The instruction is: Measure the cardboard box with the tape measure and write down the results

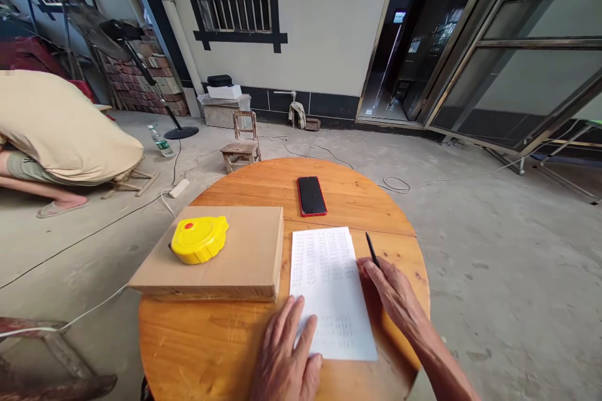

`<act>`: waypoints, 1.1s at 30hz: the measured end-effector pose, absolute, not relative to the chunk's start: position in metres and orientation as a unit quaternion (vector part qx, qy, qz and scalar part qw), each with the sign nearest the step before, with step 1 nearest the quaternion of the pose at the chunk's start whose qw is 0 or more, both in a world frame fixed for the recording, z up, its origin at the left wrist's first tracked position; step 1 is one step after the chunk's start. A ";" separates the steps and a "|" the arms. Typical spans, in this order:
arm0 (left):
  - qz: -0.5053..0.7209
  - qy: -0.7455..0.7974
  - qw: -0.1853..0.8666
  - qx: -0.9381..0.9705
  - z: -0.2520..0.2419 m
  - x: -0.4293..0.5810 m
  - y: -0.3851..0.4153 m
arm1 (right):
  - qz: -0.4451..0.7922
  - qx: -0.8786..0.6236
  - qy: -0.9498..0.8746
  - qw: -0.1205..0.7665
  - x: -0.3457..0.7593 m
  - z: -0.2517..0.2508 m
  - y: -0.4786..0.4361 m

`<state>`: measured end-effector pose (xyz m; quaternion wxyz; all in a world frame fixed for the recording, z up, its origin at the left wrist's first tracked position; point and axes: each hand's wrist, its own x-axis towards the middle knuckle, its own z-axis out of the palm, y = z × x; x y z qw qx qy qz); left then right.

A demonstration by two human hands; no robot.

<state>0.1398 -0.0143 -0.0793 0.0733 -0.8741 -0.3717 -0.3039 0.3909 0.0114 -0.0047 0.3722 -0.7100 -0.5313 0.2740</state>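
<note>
A white sheet of paper (329,301) with rows of small writing lies on the round wooden table (211,344). My left hand (289,351) rests flat with spread fingers, its fingertips over the sheet's lower left edge. At the sheet's right edge, my right hand (388,288) is closed around a black pen (372,249), which points up and away. A yellow tape measure (199,239) sits on a closed cardboard box (249,257) to the left. Beyond the sheet lies a phone (311,196) with a red edge.
A person (61,131) bends low on a stool at the left. A small wooden chair (241,143) stands behind the table, near a plastic bottle (160,141) and a fan stand (181,132). Cables cross the floor. A wooden stool (70,357) is at the lower left.
</note>
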 end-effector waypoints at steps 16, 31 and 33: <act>-0.236 -0.425 -0.028 -0.873 -0.061 0.159 -0.003 | 0.068 -0.634 -0.754 0.157 0.384 -0.041 -0.080; -0.212 -0.370 -0.027 -0.904 -0.063 0.156 0.003 | 0.114 -0.674 -0.694 0.227 0.388 -0.040 -0.065; -0.212 -0.369 -0.031 -0.904 -0.064 0.156 0.004 | 0.103 -0.673 -0.696 0.229 0.388 -0.042 -0.065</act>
